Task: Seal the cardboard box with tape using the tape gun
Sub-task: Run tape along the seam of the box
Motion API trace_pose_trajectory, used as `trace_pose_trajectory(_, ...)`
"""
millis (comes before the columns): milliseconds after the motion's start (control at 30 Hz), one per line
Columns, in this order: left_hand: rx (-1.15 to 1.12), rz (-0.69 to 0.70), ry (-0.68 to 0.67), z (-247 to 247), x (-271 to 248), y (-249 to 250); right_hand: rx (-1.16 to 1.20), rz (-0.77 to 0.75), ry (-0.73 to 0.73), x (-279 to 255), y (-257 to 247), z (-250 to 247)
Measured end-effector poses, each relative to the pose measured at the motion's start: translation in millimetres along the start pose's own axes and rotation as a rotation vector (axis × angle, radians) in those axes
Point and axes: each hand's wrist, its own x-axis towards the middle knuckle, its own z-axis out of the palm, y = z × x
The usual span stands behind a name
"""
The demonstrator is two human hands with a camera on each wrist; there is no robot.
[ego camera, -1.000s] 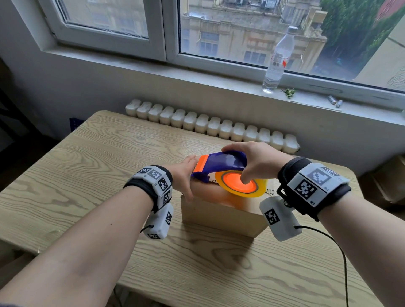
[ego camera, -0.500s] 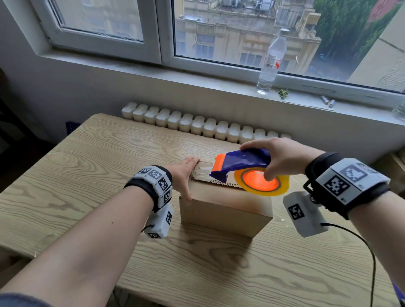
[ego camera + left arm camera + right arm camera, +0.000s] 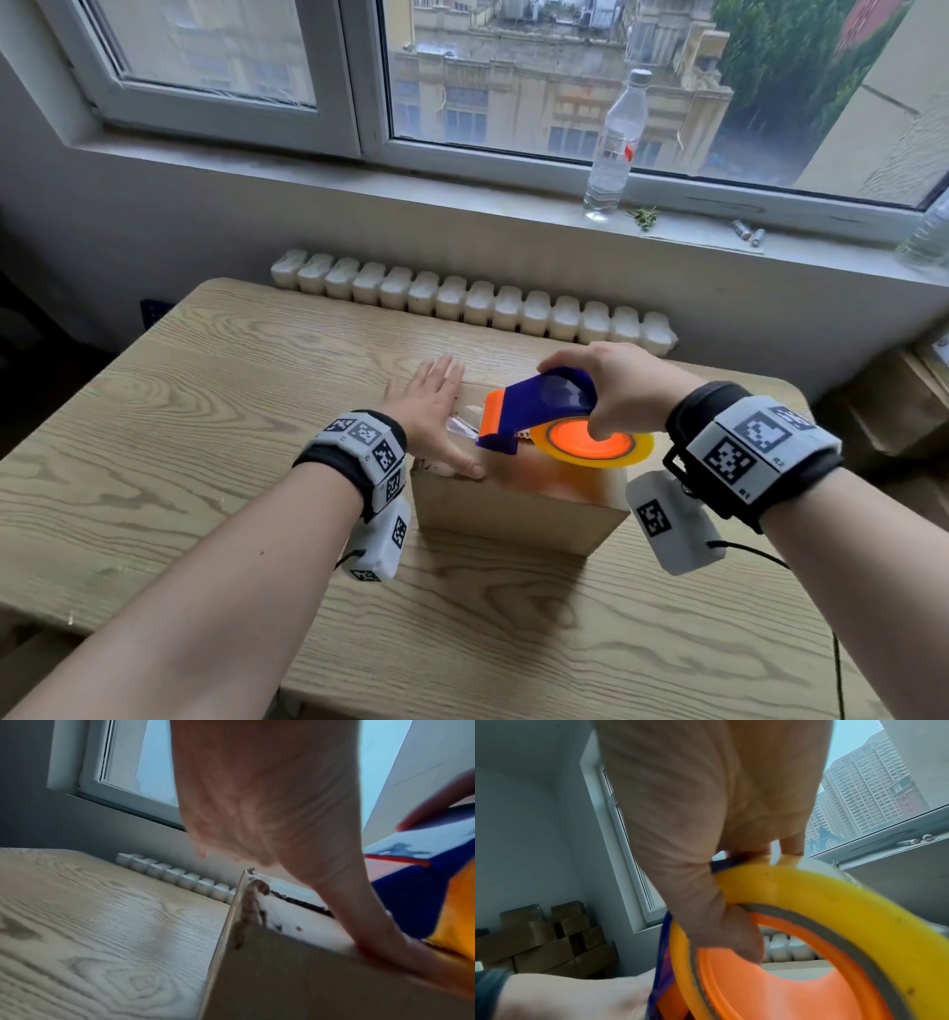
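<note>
Looking across from the left: the left hand (image 3: 429, 411) lies flat with fingers straight and spread on the left end of the cardboard box (image 3: 518, 506), thumb out along the near top edge, pinning it down rather than gripping anything. The box sits on the wooden surface (image 3: 205, 390) right between the two hands, long axis running left to right. A short bit of clear tape (image 3: 462, 424) seems to be stuck down just beside that left hand, though it's too glary to be sure how far it goes. Next over is the tape gun (image 3: 539, 411), blue body with its orange front end pointing left, the yellow roll (image 3: 590, 447) hanging over the box's right half. The right hand (image 3: 621, 385) is wrapped over the gun from above, thumb tucked into the roll's orange hub. So I'd say the pull has to go rightward along the seam, away from the left hand, and the right hand is the one that does it.
</note>
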Motion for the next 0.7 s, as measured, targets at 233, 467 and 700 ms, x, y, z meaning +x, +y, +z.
trace_pose_trajectory(233, 0.008, 0.068, 0.008, 10, 7, 15, -0.003, 0.011, -0.017, 1, 1, 0)
trace_pose_trajectory(467, 0.048, 0.085, 0.082, 18, 7, 26, 0.021, -0.006, -0.001, 5, 4, 4)
trace_pose_trajectory(700, 0.004, 0.081, 0.055, 17, 7, 29, 0.155, 0.023, 0.075, 0, 17, 12)
